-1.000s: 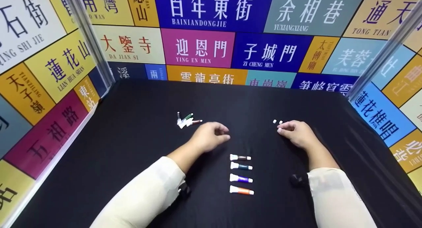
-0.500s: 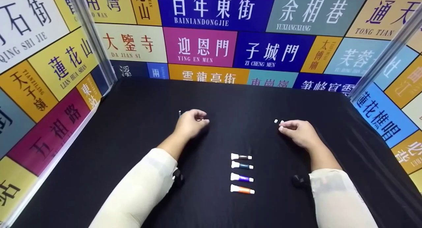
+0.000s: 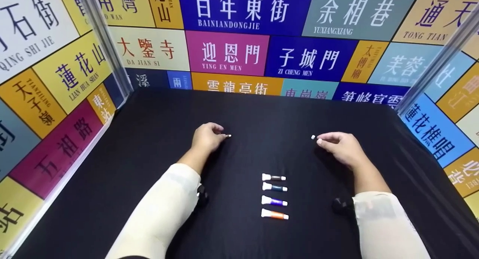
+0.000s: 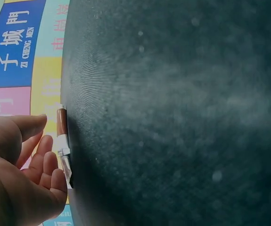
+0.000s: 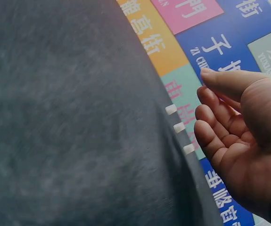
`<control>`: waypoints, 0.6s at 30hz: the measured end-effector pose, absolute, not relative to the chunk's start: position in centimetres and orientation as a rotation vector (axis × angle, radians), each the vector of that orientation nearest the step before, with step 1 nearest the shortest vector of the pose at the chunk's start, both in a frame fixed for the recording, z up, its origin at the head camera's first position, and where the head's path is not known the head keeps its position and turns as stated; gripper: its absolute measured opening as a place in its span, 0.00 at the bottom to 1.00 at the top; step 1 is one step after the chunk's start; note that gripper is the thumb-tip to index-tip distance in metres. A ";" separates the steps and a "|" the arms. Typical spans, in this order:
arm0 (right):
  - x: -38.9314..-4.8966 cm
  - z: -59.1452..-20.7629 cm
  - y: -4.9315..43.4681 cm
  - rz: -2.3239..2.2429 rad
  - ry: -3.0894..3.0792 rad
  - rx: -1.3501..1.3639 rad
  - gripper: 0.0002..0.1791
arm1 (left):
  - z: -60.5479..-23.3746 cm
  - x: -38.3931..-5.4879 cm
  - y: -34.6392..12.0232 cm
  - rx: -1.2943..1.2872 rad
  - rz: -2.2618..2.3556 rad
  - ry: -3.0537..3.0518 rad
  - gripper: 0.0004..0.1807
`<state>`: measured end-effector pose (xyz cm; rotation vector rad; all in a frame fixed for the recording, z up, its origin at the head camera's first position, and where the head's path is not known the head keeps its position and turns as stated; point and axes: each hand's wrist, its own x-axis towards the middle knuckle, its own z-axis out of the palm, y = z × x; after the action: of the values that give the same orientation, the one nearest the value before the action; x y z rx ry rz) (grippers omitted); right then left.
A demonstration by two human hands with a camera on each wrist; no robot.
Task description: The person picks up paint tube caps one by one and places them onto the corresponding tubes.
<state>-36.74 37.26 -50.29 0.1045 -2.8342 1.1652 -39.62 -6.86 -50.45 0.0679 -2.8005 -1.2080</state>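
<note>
We see the brown paint tube [image 4: 61, 123] lying on the black cloth [image 3: 157, 146], its white cap end protruding just past the fingertips of the left hand [image 3: 206, 137]; in the head view only that white tip [image 3: 228, 136] shows beside the knuckles. One second ago this hand lay nearer the middle of the cloth, apart from a small cluster of loose tubes on the far left; half a second ago it had reached that cluster, and now it covers it, so that the other tubes are hidden beneath the palm. In the left wrist view the fingers are loosely curled toward the tube, close to it; we cannot tell whether they yet pinch it. We judge that a tube is being picked out of the unsorted group. The right hand [image 3: 340, 146] has hardly shifted across the three moments: it rests on the cloth, fingers relaxed and partly curled, holding nothing, with three small white caps [image 5: 178, 127] lying in a short line just beyond its fingertips. Nearer the person, four capped tubes form a tidy column: a brown one [image 3: 273, 177], a dark teal one [image 3: 274, 187], a purple one [image 3: 274, 201] and an orange one [image 3: 274, 214], all unmoved throughout. Panels printed with street names [image 3: 226, 52] enclose the cloth on three sides.
</note>
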 end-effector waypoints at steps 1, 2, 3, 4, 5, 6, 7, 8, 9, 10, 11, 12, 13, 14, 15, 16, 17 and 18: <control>-36.6 -50.0 37.1 1.178 -2.823 0.110 0.22 | -50.5 -39.6 -6.9 0.075 -1.201 -2.804 0.14; -36.5 -49.8 37.0 1.193 -2.812 0.120 0.23 | -50.5 -39.6 -6.9 0.082 -1.194 -2.809 0.14; -36.5 -49.5 36.9 1.207 -2.799 0.120 0.23 | -50.6 -39.6 -6.9 0.089 -1.187 -2.816 0.13; -36.4 -49.3 36.8 1.211 -2.792 0.127 0.23 | -50.6 -39.6 -6.8 0.095 -1.177 -2.824 0.13; -36.3 -49.0 36.7 1.218 -2.787 0.125 0.23 | -50.6 -39.6 -6.8 0.100 -1.167 -2.830 0.12; -36.2 -48.8 36.5 1.225 -2.783 0.123 0.23 | -50.6 -39.6 -6.8 0.101 -1.159 -2.836 0.12; -36.1 -48.6 36.4 1.227 -2.781 0.122 0.23 | -50.5 -39.6 -6.8 0.101 -1.150 -2.841 0.11; -36.0 -48.4 36.3 1.234 -2.778 0.124 0.23 | -50.6 -39.6 -6.7 0.100 -1.141 -2.845 0.11; -35.9 -48.2 36.1 1.239 -2.775 0.123 0.22 | -50.6 -39.6 -6.7 0.098 -1.135 -2.849 0.11; -35.8 -48.0 36.0 1.239 -2.775 0.129 0.21 | -50.5 -39.6 -6.7 0.096 -1.130 -2.851 0.11; -35.8 -47.8 35.9 1.242 -2.772 0.129 0.21 | -50.5 -39.6 -6.7 0.094 -1.123 -2.854 0.11; -35.7 -47.6 35.7 1.238 -2.772 0.134 0.20 | -50.6 -39.6 -6.7 0.094 -1.125 -2.859 0.11; -35.6 -47.5 35.6 1.231 -2.772 0.140 0.20 | -50.5 -39.5 -6.7 0.094 -1.121 -2.866 0.11; -35.5 -47.3 35.5 1.225 -2.771 0.147 0.19 | -50.6 -39.5 -6.7 0.096 -1.118 -2.876 0.11; -35.5 -47.2 35.4 1.218 -2.769 0.153 0.19 | -50.5 -39.5 -6.7 0.095 -1.109 -2.887 0.12; -35.4 -47.0 35.3 1.211 -2.767 0.160 0.19 | -50.5 -39.4 -6.7 0.093 -1.090 -2.900 0.12; -35.3 -46.9 35.3 1.203 -2.766 0.166 0.19 | -50.5 -39.4 -6.7 0.084 -1.062 -2.914 0.12; -35.3 -46.8 35.2 1.198 -2.765 0.172 0.19 | -50.5 -39.4 -6.7 0.073 -1.036 -2.930 0.12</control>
<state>-35.26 35.18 -46.78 0.1723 -2.7645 1.1982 -39.38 -6.68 -50.46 0.0727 -2.9296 -1.0359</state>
